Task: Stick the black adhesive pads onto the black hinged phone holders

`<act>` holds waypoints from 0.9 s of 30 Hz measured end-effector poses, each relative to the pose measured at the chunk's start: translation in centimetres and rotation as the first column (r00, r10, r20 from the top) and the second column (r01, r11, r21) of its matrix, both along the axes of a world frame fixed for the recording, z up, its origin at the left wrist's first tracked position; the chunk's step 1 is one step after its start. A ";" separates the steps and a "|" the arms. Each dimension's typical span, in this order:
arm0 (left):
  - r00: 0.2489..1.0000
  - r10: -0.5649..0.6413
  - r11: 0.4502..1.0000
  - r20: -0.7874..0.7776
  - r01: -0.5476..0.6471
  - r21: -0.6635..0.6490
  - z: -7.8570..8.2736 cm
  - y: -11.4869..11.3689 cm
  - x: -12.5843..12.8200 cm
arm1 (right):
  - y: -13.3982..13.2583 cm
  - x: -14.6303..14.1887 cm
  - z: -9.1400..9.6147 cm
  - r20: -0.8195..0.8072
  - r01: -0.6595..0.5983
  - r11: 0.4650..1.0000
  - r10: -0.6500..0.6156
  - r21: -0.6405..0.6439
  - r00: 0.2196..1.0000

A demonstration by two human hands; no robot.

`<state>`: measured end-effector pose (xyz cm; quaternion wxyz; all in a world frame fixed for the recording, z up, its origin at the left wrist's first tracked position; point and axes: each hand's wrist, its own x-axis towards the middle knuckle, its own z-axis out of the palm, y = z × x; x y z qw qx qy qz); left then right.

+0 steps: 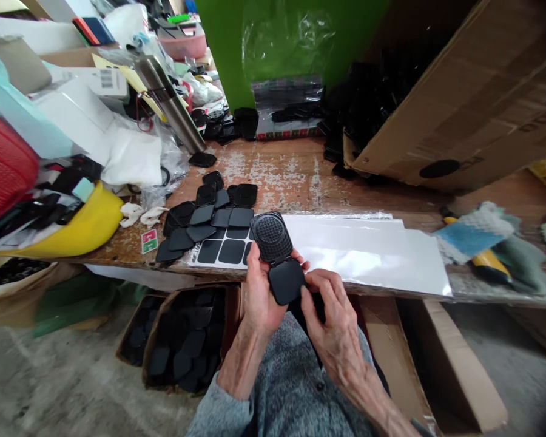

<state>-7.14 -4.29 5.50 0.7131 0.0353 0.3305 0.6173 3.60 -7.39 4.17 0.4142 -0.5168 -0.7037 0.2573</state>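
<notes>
In my left hand (pixel 260 297) lies an opened black hinged case (pixel 272 237), held from below and at its sides. Its upper half has a round, grid-textured recess; the lower half carries a smooth black rounded square (pixel 286 282). My right hand (pixel 327 300) is closed at the lower right edge of that square, thumb and fingertips touching it; whether a small piece is between them is hidden. Just behind my left hand, a white sheet with black rounded-square stickers (pixel 232 251) lies on the bench. Several similar black cases (pixel 202 215) are piled over and beside it.
Glossy white sheets (pixel 359 255) cover the bench edge at right, beside a yellow-handled tool (pixel 491 264) and cloth. A steel flask (pixel 170 103) stands behind. A large carton (pixel 455 109) leans at right. Below, a box of black pieces (pixel 191 340) sits left of my lap.
</notes>
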 end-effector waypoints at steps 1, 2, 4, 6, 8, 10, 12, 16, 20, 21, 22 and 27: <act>1.000 0.007 1.000 -0.002 -0.007 -0.005 0.0 0.0 0.0 | -0.1 0.0 -0.2 0.025 -0.001 1.000 0.001 0.019 1.000; 1.000 0.015 1.000 -0.005 -0.016 -0.010 0.1 0.1 -0.1 | -0.1 0.0 -0.4 0.052 -0.006 0.999 0.004 0.037 0.999; 0.999 0.039 0.999 -0.009 -0.039 -0.008 0.1 0.2 -0.2 | -0.3 0.0 -0.7 0.100 -0.027 0.998 0.021 0.062 0.995; 0.998 0.062 0.998 -0.007 -0.062 -0.001 0.2 0.4 -0.3 | -0.4 0.2 -0.8 0.117 -0.064 0.997 0.058 0.049 0.991; 0.998 0.064 0.998 0.005 -0.064 -0.008 0.1 0.5 -0.5 | -0.3 0.4 -0.6 0.076 -0.094 0.995 0.096 -0.026 0.993; 0.998 0.055 0.998 0.018 -0.054 -0.032 0.1 0.6 -0.6 | 0.0 0.8 -0.2 -0.037 -0.115 0.981 0.111 -0.155 0.993; 0.999 0.045 0.998 0.025 -0.044 -0.047 0.0 0.6 -0.7 | 0.3 1.1 0.1 -0.195 -0.119 0.947 0.061 -0.298 0.979; 0.999 0.024 0.999 0.022 -0.023 -0.040 0.0 0.5 -0.7 | 0.8 1.6 0.3 -0.435 -0.177 0.863 -0.054 -0.473 0.899; 0.999 0.020 0.997 -0.025 -0.022 -0.072 0.1 0.4 -0.5 | 1.0 1.5 0.3 -0.522 -0.239 0.827 -0.075 -0.508 0.849; 0.999 0.022 0.997 -0.042 -0.025 -0.070 0.2 0.4 -0.5 | 1.0 1.4 0.4 -0.519 -0.234 0.825 -0.083 -0.515 0.851; 0.998 0.027 0.998 -0.063 -0.031 -0.063 0.3 0.3 -0.4 | 1.0 1.2 0.4 -0.507 -0.220 0.831 -0.086 -0.512 0.858; 0.991 0.045 0.997 -0.122 -0.053 -0.060 0.6 0.3 0.0 | 0.9 0.7 0.3 -0.310 -0.139 0.947 0.045 -0.291 0.950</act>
